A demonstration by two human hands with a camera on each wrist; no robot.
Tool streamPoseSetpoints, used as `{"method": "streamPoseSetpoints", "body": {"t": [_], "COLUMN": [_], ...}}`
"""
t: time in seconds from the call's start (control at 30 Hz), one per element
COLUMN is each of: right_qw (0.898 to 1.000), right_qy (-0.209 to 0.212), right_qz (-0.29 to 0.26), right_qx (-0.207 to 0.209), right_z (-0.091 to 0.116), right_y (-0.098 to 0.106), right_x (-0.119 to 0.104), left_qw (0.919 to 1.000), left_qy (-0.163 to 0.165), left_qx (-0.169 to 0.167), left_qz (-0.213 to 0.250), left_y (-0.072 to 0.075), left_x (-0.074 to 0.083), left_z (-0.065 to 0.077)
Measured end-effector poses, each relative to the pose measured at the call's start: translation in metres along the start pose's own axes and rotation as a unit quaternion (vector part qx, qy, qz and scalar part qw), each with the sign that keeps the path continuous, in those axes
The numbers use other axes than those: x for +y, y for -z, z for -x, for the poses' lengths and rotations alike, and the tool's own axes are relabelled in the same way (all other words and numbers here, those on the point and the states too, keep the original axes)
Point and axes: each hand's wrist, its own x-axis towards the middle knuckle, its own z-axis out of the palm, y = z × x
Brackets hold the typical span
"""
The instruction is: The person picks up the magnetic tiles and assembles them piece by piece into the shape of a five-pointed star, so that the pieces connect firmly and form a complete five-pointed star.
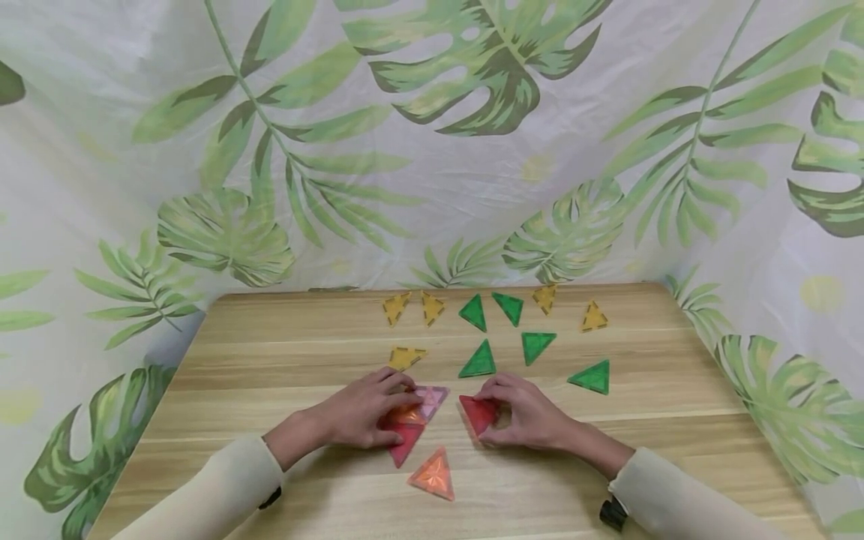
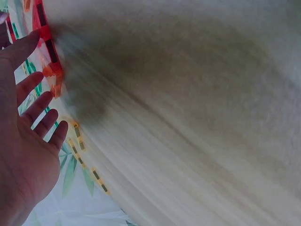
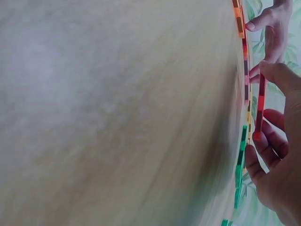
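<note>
My right hand (image 1: pixel 533 416) pinches a red triangle tile (image 1: pixel 478 414) between thumb and fingers; the right wrist view shows this red tile (image 3: pixel 260 106) edge-on, lifted off the tabletop. My left hand (image 1: pixel 361 409) lies over a flat group of joined tiles, its fingers relaxed and spread in the left wrist view. Its thumb touches a red triangle tile (image 1: pixel 406 444) at the near end. Fingertips reach an orange tile (image 1: pixel 407 417) and a pink tile (image 1: pixel 432 399) beyond it, partly covering them. A loose orange triangle tile (image 1: pixel 433 475) lies nearer the body.
Several green triangle tiles (image 1: pixel 479 360) lie spread on the wooden table (image 1: pixel 270 352) beyond the hands. Several narrow yellow triangle tiles (image 1: pixel 432 307) lie toward the far edge, one yellow tile (image 1: pixel 406 358) just past my left fingers. A leaf-print cloth (image 1: pixel 445 195) hangs behind the table.
</note>
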Motion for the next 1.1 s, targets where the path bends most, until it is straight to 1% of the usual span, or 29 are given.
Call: {"method": "streamPoseSetpoints", "body": {"t": [0.1, 0.3, 0.4, 0.6, 0.8, 1.0, 1.1], "right_qw": [1.0, 0.998, 0.996, 0.993, 0.988, 0.982, 0.981], "right_qy": [-0.016, -0.037, -0.051, -0.072, -0.098, -0.124, -0.132], "right_qz": [0.019, 0.047, 0.059, 0.082, 0.114, 0.132, 0.139], "right_qx": [0.009, 0.029, 0.033, 0.04, 0.045, 0.049, 0.035], "right_z": [-0.004, -0.011, -0.016, -0.023, -0.031, -0.038, -0.042], "right_y": [-0.003, -0.011, -0.015, -0.021, -0.029, -0.037, -0.04], "right_x": [0.0, -0.003, -0.005, -0.011, -0.015, -0.02, -0.022], "left_qw": [0.9999, 0.9995, 0.9994, 0.9992, 0.9993, 0.9994, 0.9994], "left_qy": [0.007, 0.005, 0.009, 0.018, 0.029, 0.023, 0.021], "left_qx": [0.008, 0.028, 0.032, 0.034, 0.022, 0.025, 0.026], "left_qz": [-0.007, -0.01, -0.013, -0.01, -0.004, 0.003, 0.005], "left_y": [-0.003, -0.007, -0.008, -0.009, -0.008, -0.008, -0.007], "left_x": [0.002, 0.003, 0.003, 0.003, 0.004, 0.003, 0.003], "left_z": [-0.001, -0.001, -0.001, -0.001, -0.001, -0.001, -0.001]}}
